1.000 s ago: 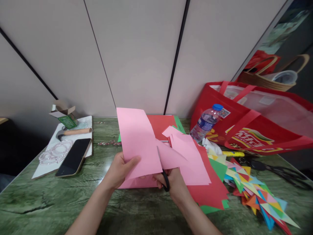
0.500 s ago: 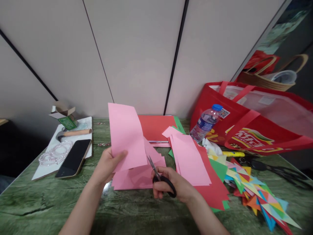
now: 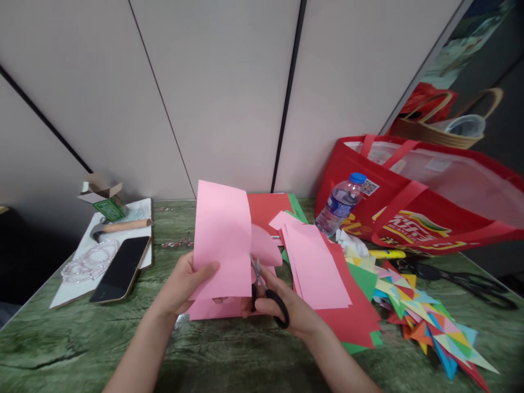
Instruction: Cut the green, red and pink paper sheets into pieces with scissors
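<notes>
My left hand (image 3: pixel 184 284) grips a sheet of pink paper (image 3: pixel 223 234) by its lower left side, thumb on the front, and holds it upright above the table. Black-handled scissors (image 3: pixel 270 303) are in my right hand (image 3: pixel 289 305), fingers through the loops. Their blades lie apart at the right edge of the pink paper, where a curling piece of pink (image 3: pixel 265 245) shows behind. Beneath, more pink sheets (image 3: pixel 216 309) rest on the table, partly hidden by my hands and the held sheet. A stack of pink strips (image 3: pixel 317 267) lies on red paper to the right.
At left, a white board (image 3: pixel 67 289) bears a phone (image 3: pixel 120 270), a hammer (image 3: pixel 126 225), beads and a small box. A bottle (image 3: pixel 339 204) leans by a red bag (image 3: pixel 393 191) at right. Folded colourful paper (image 3: pixel 434 322) and another pair of black scissors (image 3: pixel 462 281) lie in front.
The pink sheet in my left hand has shifted right and slightly down. The scissors have come up against its right edge. The view has moved slightly.
</notes>
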Motion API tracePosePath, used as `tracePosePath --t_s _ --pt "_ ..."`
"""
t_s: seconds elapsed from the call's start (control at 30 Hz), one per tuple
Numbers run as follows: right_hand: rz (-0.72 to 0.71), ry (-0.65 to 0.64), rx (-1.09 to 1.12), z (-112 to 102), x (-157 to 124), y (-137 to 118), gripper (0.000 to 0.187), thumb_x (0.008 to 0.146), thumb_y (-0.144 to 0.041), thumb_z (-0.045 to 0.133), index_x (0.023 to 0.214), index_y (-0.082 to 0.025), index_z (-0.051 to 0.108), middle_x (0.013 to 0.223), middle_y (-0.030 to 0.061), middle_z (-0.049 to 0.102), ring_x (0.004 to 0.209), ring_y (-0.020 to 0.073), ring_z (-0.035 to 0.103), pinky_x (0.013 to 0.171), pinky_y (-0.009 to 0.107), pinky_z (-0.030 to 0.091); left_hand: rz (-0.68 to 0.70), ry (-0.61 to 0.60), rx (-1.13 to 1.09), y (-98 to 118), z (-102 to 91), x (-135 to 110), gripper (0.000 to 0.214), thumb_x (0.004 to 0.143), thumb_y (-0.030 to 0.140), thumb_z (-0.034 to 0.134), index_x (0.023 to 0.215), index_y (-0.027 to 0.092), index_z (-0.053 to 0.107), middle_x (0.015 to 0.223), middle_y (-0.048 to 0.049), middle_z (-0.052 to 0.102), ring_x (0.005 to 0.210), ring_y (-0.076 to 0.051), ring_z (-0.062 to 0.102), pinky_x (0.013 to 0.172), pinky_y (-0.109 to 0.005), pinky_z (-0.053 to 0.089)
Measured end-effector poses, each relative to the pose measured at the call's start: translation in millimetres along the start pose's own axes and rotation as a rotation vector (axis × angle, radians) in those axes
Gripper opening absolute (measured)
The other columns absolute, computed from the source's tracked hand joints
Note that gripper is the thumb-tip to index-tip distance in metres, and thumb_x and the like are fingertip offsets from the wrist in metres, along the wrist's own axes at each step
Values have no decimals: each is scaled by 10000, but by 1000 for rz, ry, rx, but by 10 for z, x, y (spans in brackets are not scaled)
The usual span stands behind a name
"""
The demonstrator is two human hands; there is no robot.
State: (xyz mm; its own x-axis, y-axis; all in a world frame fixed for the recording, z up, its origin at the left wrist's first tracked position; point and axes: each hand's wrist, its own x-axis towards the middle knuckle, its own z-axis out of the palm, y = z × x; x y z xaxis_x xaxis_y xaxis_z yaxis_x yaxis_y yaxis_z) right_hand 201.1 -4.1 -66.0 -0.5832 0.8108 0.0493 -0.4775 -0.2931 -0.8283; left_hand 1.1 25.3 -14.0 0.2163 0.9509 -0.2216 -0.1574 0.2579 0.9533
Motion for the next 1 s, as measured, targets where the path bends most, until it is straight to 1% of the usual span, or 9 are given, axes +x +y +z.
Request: tracePosePath --t_s 0.1,0.23,0.37,0.47,0.53,0.63,0.73,0.87,1.0 --pt "-51 4 -62 -9 5 34 781 726 -252 683 1360 -281 227 802 6 629 765 163 587 745 318 436 -7 -15 -15 6 -6 4 201 679 227 691 810 116 586 582 -26 673 406 -120 578 362 -197 449" --pt "-71 17 -187 -53 9 94 832 741 -232 673 1377 -297 141 844 14 619 707 133 567 726 324 436 -17 -35 -49 11 -21 -2 202 691 212 679 831 120 567 556 -18 658 361 -117 551 338 -216 449" --pt "-72 81 -226 -74 36 136 863 719 -237 693 1378 -282 138 820 8 595 723 136 564 712 313 441 -3 -41 -45 7 -8 -19 195 703 210 669 842 126 561 558 -14 654 358 -121 550 338 -228 457" --pt "-100 148 -222 -62 62 137 876 675 -252 728 1366 -271 191 813 10 594 742 153 570 682 292 454 -8 -42 -39 -14 33 -19 205 697 217 676 847 129 566 587 -15 662 389 -125 566 357 -232 470" --pt "-125 185 -219 -38 75 116 826 672 -277 725 1346 -261 249 848 30 612 777 173 583 679 290 466 -16 -41 -27 -36 71 -11 216 687 219 686 848 129 574 605 -14 666 421 -122 577 385 -228 480" --pt "-156 227 -220 7 84 64 714 698 -309 692 1310 -247 329 963 70 628 881 205 591 736 305 473 -24 -26 4 -71 122 1 246 670 215 701 872 127 592 672 -26 686 542 -134 616 493 -235 512" --pt "-192 265 -256 39 89 18 629 707 -308 677 1268 -237 402 1043 81 623 945 221 582 807 327 456 -29 -16 36 -94 144 7 272 665 226 703 898 128 603 751 -48 701 640 -152 629 563 -247 514" --pt "-219 283 -294 60 99 -12 495 688 -298 690 1151 -224 529 1023 75 648 995 244 569 879 365 423 -20 -14 65 -101 140 4 274 667 247 695 900 133 605 772 -54 704 640 -161 626 563 -261 506" --pt "-214 300 -279 66 111 -22 413 651 -295 718 1040 -226 600 997 71 664 1015 266 563 883 394 426 -20 -13 80 -110 141 5 279 659 266 698 890 137 609 771 -52 705 626 -167 622 561 -270 499"
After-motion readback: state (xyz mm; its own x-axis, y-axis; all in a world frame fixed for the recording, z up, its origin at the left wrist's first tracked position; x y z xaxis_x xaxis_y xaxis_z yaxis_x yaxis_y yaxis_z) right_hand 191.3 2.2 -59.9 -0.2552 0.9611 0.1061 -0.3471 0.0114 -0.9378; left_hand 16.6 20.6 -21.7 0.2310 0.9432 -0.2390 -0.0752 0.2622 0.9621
